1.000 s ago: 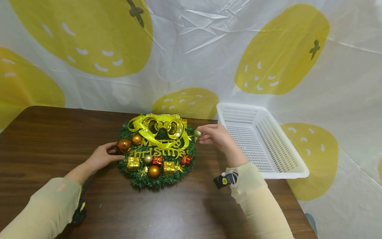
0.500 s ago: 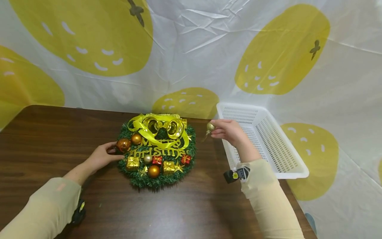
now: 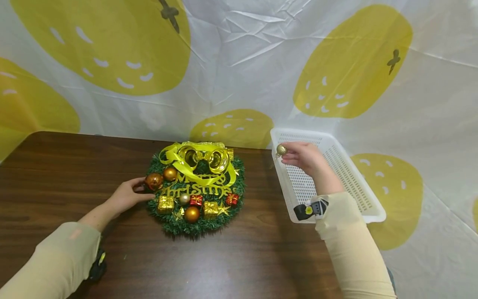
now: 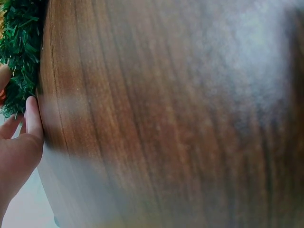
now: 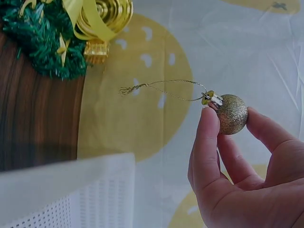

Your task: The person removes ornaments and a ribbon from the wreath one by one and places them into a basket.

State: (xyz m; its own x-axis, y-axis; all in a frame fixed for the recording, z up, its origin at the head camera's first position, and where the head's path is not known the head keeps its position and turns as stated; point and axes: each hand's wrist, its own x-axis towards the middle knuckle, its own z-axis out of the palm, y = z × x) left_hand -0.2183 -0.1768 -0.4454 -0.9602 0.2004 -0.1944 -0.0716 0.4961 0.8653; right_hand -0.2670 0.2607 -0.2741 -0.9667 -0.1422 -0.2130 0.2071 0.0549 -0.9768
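Note:
My right hand (image 3: 304,158) pinches a small gold glitter bauble (image 5: 232,114) between thumb and fingertips, above the left side of a white plastic basket (image 3: 285,195). From the bauble's cap trails a thin gold string loop (image 5: 173,81). On the table lies a green Christmas wreath (image 3: 194,230) with gold lettering, small gift boxes and a pair of gold bells (image 3: 218,162) tied with yellow ribbon. At its left edge my left hand (image 3: 125,199) grips the wreath, close beside a large copper bauble (image 3: 154,181); some of its fingertips are hidden.
The dark wooden table (image 3: 209,265) carries the wreath and basket. Behind and to the right hangs a pale curtain (image 3: 239,62) with yellow fruit prints, close to the table's back edge.
My right hand has moved right with the gold bauble, away from the wreath's right edge to over the basket. My left hand has stayed at the wreath.

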